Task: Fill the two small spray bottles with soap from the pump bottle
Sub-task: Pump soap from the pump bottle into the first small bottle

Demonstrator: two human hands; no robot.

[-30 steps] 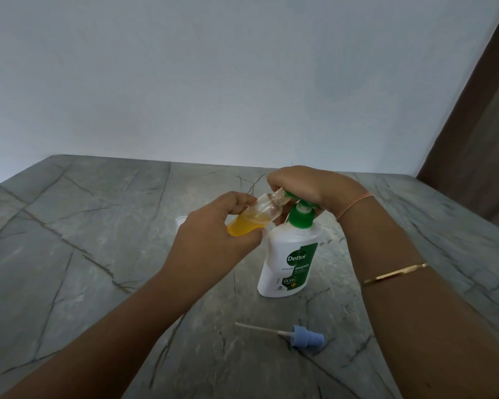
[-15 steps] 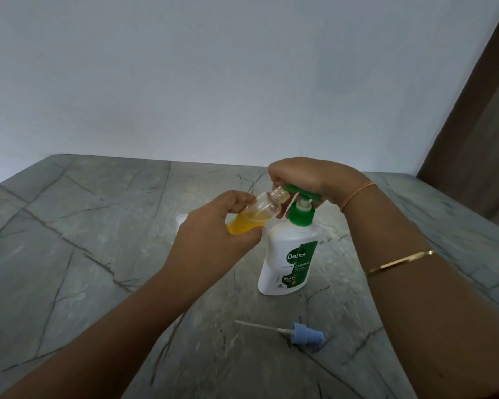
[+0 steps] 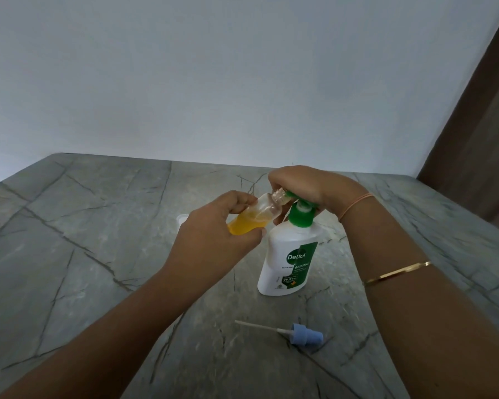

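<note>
Pale bluish wall (image 3: 242,82) fills the upper half, with a brown panel (image 3: 478,125) at the far right. Below runs a grey veined tabletop (image 3: 84,254), its far edge meeting the wall.

Near the middle of it stands the white pump bottle (image 3: 288,263), upright, well away from every edge. The right hand (image 3: 306,185) is cupped over its green pump head (image 3: 300,218), fingers curled down around it. The left hand (image 3: 213,243) grips the small spray bottle (image 3: 254,220) by its lower body, thumb and fingers wrapped round it. It is held in the air, tilted, with the open neck touching or just beside the spout. Orange-yellow soap fills roughly its lower half.

Judging by this, the first bottle is mid-fill. The next press calls for holding the narrow neck steady under the spout, since a slip would send soap onto the stone.

On the near side, apart from the pump bottle, lies the blue spray top (image 3: 306,336) with its white dip tube, ready to go back on. Behind the left hand a small pale object (image 3: 181,219) peeks out, possibly the second bottle or a cap.

Bare stone lies to the left and front, leaving room to set things down
</note>
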